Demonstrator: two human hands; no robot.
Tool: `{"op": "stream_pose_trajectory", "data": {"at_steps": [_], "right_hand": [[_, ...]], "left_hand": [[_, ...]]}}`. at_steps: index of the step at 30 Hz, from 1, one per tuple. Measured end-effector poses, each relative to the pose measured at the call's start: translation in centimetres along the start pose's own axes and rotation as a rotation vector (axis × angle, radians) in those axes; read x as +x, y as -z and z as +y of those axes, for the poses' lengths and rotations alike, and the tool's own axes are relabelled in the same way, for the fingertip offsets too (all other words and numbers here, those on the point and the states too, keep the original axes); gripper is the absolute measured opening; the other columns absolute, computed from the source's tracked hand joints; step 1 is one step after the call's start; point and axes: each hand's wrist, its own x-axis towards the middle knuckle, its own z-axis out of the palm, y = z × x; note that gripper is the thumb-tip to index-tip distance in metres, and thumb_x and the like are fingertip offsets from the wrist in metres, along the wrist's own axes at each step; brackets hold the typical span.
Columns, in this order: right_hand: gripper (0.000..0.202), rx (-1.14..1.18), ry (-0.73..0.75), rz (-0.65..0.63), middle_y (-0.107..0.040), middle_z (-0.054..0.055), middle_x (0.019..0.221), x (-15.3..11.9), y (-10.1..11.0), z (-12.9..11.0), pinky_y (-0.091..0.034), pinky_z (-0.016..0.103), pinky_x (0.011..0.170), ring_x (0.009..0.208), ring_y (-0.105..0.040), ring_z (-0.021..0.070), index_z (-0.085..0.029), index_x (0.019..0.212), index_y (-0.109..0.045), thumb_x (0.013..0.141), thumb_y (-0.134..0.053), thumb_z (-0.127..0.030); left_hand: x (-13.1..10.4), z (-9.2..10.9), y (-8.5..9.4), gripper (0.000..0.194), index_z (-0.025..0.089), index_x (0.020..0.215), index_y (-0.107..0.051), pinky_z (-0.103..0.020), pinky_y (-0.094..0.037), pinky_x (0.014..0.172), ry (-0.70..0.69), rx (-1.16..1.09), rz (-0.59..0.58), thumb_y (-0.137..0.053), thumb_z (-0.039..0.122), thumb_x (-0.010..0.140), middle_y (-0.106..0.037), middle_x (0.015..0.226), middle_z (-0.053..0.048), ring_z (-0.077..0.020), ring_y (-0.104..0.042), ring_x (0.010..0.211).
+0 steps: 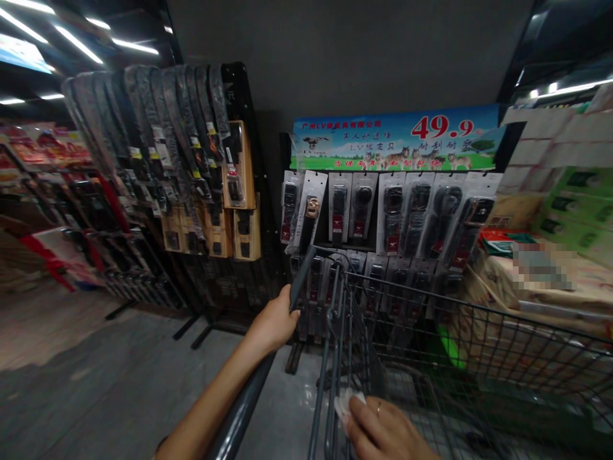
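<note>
While plastic-wrapped belts [167, 121] hang in a row at left, apparently draped high so their length and tags face passers-by, wooden boxes [249, 160] beside them present more goods upright. A shopper's left hand [275, 322] is wrapped around the dark handle [242, 406], its fingers clamped on the bar in a grip that seems meant to steady the shopping cart [335, 326], which stands in front of the person, close to the display. At its near end, the right hand [380, 428], wearing a ring, pinches a crumpled white piece [345, 402], perhaps tissue, its fingertips together against the metal bars; whether they also touch the bars, one cannot tell. Beyond, packaged belts [393, 220] hang under a sign [354, 140] marked 49.9, likely set above them to advertise the price. At far right, wrapped bundles [502, 275] sit below green packs [575, 211], stacked presumably to save space. Underfoot, a smooth grey floor [143, 370] spreads leftward; strip lights [79, 43] shine overhead at left, and a dark wall [349, 64] backs the store display.
</note>
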Motion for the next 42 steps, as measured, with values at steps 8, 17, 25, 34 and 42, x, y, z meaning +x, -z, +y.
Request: {"op": "stream_pose_trajectory", "data": {"at_steps": [8, 17, 25, 34, 42], "right_hand": [[0.023, 0.419, -0.609, 0.086, -0.063, 0.007, 0.084, 2.1, 0.0, 2.3, -0.052, 0.021, 0.066, 0.075, -0.063, 0.0128, -0.017, 0.092, -0.061, 0.086, -0.040, -0.010], [0.050, 0.611, -0.599, -0.066, -0.062, 0.009, 0.105, -2.0, -0.6, -3.1, -0.048, 0.019, 0.083, 0.096, -0.062, 0.0146, -0.019, 0.122, -0.052, 0.074, -0.052, -0.006], [0.032, 0.537, -0.802, -0.356, -0.069, 0.007, 0.092, -9.8, -3.2, -3.5, -0.052, 0.022, 0.069, 0.081, -0.066, 0.0183, -0.021, 0.106, -0.061, 0.076, -0.054, -0.015], [0.023, 0.677, -0.930, -0.247, -0.067, 0.006, 0.086, -2.1, 0.5, -1.2, -0.050, 0.023, 0.067, 0.078, -0.064, 0.0167, -0.019, 0.093, -0.067, 0.085, -0.045, -0.021], [0.020, 0.623, -0.778, -0.289, -0.061, 0.006, 0.081, -1.1, -1.6, -3.4, -0.048, 0.020, 0.069, 0.076, -0.060, 0.0131, -0.017, 0.079, -0.058, 0.084, -0.039, -0.011]], "left_hand": [[0.0, 0.3, 0.1, 0.044, 0.012, 0.122, -0.040, -0.029, -0.042, 0.086, -0.001, -0.052, -0.002, -0.050, 0.014, 0.079, -0.061, 0.105, -0.012, -0.0223, -0.058, 0.099], [0.1, 0.1, -0.1, 0.044, 0.012, 0.121, -0.040, -0.031, -0.042, 0.088, -0.016, -0.073, 0.002, -0.050, 0.017, 0.078, -0.061, 0.105, -0.012, -0.0231, -0.057, 0.100], [-0.1, 0.5, 0.1, 0.044, 0.011, 0.120, -0.041, -0.031, -0.043, 0.087, -0.002, -0.062, 0.005, -0.050, 0.017, 0.077, -0.061, 0.103, -0.011, -0.0232, -0.058, 0.098], [-0.1, 0.9, 0.1, 0.043, 0.012, 0.119, -0.042, -0.029, -0.042, 0.086, -0.001, -0.046, 0.007, -0.050, 0.017, 0.078, -0.061, 0.105, -0.010, -0.0218, -0.057, 0.098], [-0.1, 0.7, 0.2, 0.043, 0.012, 0.120, -0.041, -0.029, -0.042, 0.086, -0.005, -0.032, 0.015, -0.050, 0.017, 0.078, -0.060, 0.104, -0.010, -0.0221, -0.058, 0.098]]}}
